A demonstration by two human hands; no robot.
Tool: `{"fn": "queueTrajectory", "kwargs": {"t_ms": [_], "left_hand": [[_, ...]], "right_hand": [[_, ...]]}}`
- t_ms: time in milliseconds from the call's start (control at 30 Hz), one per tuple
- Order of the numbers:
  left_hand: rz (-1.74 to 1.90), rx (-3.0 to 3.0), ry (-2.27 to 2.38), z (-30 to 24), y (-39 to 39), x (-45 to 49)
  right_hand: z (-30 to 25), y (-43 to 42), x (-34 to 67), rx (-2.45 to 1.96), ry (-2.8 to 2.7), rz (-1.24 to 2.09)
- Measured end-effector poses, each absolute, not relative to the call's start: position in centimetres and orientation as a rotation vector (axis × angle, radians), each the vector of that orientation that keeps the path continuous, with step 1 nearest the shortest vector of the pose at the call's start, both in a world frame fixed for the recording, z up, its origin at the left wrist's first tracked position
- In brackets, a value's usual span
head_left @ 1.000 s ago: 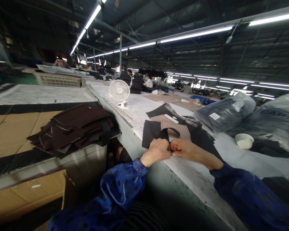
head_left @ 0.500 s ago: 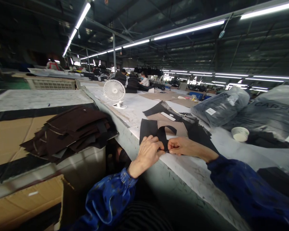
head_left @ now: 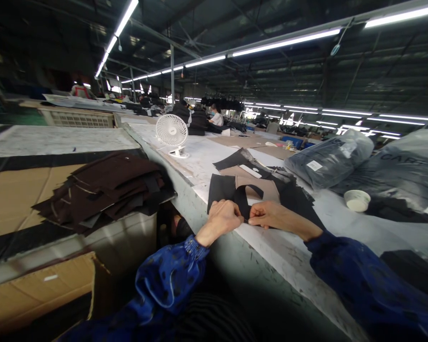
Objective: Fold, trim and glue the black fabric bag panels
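Note:
At the near edge of the white table, my left hand (head_left: 225, 214) and my right hand (head_left: 268, 214) are close together, fingers closed on the lower end of a curved black fabric strip (head_left: 241, 195). The strip arches over a brown fabric piece (head_left: 267, 188). Under and beside it lie black fabric pieces (head_left: 221, 186), partly covered by my left hand. A small white flat bar (head_left: 250, 171) rests on the fabric just beyond. My fingertips hide the strip's very end.
A white clip fan (head_left: 171, 131) stands further back on the table. Dark brown fabric pieces (head_left: 107, 185) are heaped on the left, above a cardboard box (head_left: 39, 289). Plastic-wrapped bundles (head_left: 328, 159) and a paper cup (head_left: 356, 200) sit on the right. A person (head_left: 216, 116) is in the distance.
My left hand's fingers have curled in more, and its wrist has shifted slightly right and up. My right hand has barely moved. The whole view has shifted slightly.

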State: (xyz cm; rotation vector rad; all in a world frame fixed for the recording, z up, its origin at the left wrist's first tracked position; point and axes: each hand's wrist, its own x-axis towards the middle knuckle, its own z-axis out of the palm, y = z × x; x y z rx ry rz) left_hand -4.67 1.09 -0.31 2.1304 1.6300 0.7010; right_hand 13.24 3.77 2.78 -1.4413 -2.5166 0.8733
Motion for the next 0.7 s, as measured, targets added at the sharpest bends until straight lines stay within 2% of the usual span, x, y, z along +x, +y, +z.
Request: {"fn": "queueTrajectory", "kwargs": {"t_ms": [433,500,633,700], "left_hand": [[0.669,2.170,1.615,-0.4,1.3,-4.9],[0.662,2.172,1.609,-0.4,1.3,-5.0],[0.655,2.171,1.602,-0.3,1.3,-5.2],[0.655,2.169,1.598,-0.2,1.2,-5.1]], "right_hand": [[3.0,4.4,12.2,-1.616,-2.543,0.812],[2.8,4.5,11.9,-1.648,-2.593,0.681],[3.0,4.4,11.0,-1.549,-2.680,0.213],[3.1,4.2,10.8,-1.459,-2.685,0.185]]}}
